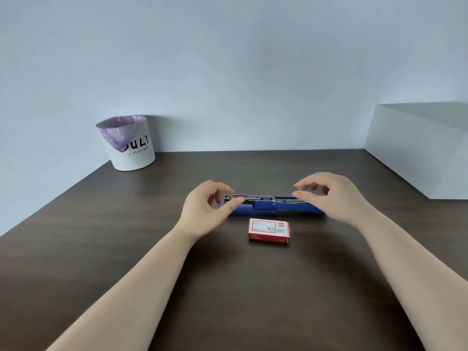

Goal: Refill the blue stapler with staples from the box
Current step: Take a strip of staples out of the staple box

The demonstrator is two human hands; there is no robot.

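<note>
While the long blue plastic stapler [268, 205] lies flipped open flat on the dark brown wooden counter [101, 236], the left hand [205, 211] hovers at its metal end, fingers curled loosely apart, not clearly gripping. The right hand [331, 196] does likewise over the other end. A small red-and-white cardboard staple box [269, 230] sits closed just in front. A white bin with purple liner [128, 143] and grey block [417, 150] stand well clear.

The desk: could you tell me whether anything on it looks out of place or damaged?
Nothing stands out. The stapler lies opened flat for refilling, the staple box sits closed beside it, and the bin stands upright.
</note>
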